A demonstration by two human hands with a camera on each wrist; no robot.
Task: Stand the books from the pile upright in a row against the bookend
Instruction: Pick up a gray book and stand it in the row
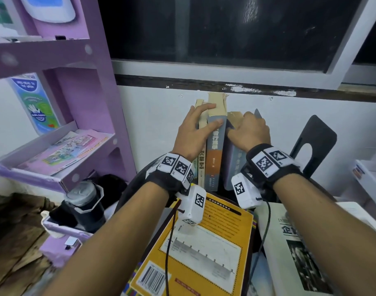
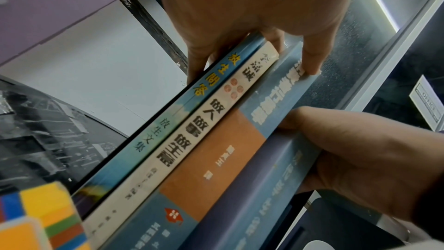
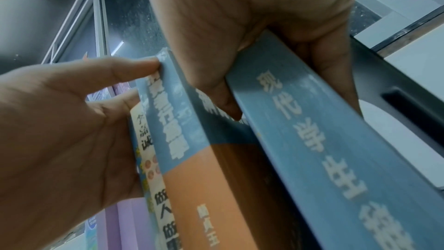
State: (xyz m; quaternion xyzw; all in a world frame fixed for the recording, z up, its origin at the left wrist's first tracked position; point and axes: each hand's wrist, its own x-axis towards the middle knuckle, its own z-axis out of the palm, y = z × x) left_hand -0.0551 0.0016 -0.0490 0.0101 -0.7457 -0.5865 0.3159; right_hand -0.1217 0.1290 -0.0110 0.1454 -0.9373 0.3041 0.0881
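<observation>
Three books stand upright by the wall: a thin blue one, a cream-spined one and a blue-and-orange one. My left hand pinches their tops, thumb on the blue-and-orange spine, fingers behind the thin book. My right hand grips the top of a blue-violet book, thumb on its left side and fingers on its right, just right of the row. The black bookend stands further right, with a gap to that book. A yellow book and a white book lie flat in front.
A purple shelf unit stands close on the left, with a dark bottle below it. White boxes sit right of the bookend. The white wall and a dark window are directly behind the row.
</observation>
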